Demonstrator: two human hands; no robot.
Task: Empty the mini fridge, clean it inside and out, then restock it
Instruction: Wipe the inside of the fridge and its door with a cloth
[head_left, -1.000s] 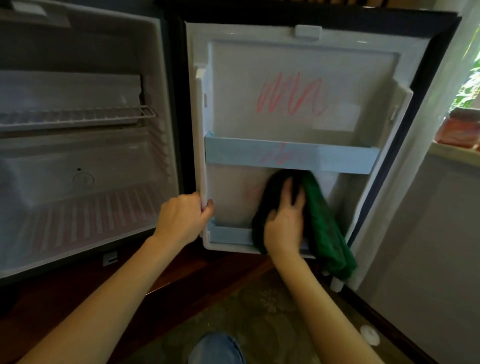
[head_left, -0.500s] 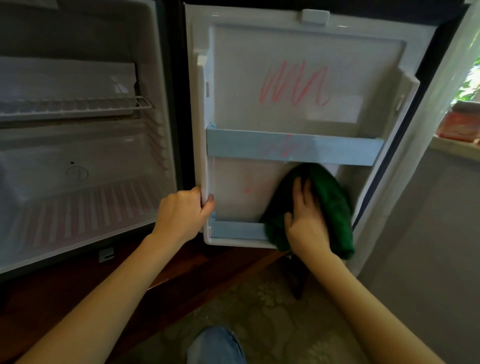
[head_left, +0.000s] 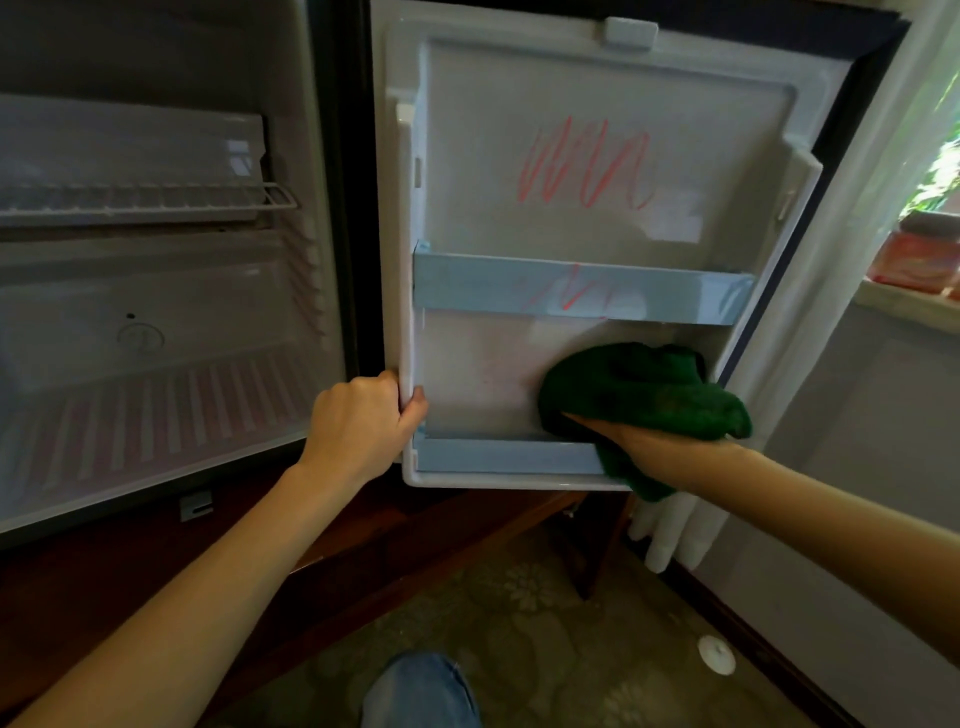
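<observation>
While your L hand grips the edge of the fridge door, your R hand clutches the green cloth against the door's lower panel, just below its middle rail.

Mini fridge on dk wood base; white rnd cap on patterned floor.

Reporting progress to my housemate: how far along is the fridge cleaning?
Done: fridge interior is emptied. In hand: left hand grips the door edge, right hand holds the green cloth on the lower door panel. Left: red scribbles on the upper panel and shelf rail, then restocking.
</observation>
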